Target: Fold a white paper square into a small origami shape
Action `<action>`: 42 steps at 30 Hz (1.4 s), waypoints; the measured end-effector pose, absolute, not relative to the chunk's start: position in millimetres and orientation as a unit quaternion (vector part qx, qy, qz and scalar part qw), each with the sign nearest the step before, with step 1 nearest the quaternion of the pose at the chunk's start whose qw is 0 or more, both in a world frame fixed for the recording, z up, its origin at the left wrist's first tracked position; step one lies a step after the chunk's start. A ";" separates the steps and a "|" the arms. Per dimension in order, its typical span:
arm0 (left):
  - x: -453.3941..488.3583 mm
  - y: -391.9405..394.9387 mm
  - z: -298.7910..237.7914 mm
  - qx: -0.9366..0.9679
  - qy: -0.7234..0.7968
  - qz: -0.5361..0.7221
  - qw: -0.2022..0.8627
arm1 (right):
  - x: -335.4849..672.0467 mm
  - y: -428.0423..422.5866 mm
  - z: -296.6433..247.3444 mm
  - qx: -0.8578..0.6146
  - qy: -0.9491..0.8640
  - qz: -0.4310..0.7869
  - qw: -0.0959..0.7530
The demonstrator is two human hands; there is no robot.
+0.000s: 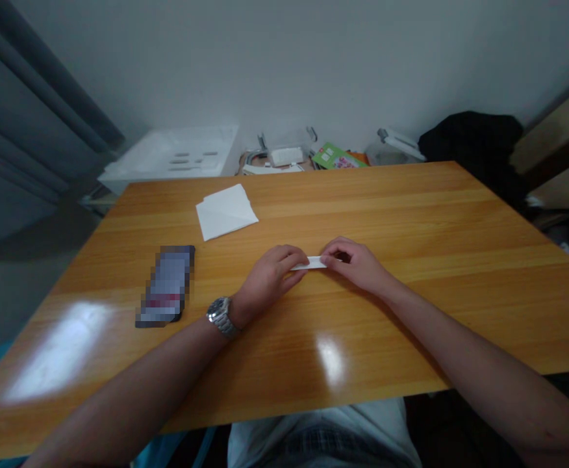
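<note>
A narrow white strip of folded paper lies between my hands, low over the middle of the wooden table. My left hand, with a metal watch on its wrist, pinches the strip's left end. At the other end, my right hand grips it between thumb and fingers. Both ends of the strip are partly hidden by the fingers. Beyond my left hand lie several white sheets of paper, flat and slightly fanned.
A phone with a blurred-out screen lies left of my left hand. Past the far table edge are a white tray-like board, a green booklet, a clear bin and a black cloth or bag. A grey curtain hangs at left.
</note>
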State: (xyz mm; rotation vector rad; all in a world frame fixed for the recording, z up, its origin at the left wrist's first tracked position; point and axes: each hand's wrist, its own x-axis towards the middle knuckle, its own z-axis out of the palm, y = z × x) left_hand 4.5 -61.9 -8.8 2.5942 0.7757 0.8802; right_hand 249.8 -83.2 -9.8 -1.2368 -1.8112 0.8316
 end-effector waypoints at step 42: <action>7.9 -54.6 -10.3 0.883 0.348 0.255 0.186 | 240.2 -82.9 -7.9 -0.461 -0.800 0.197 0.330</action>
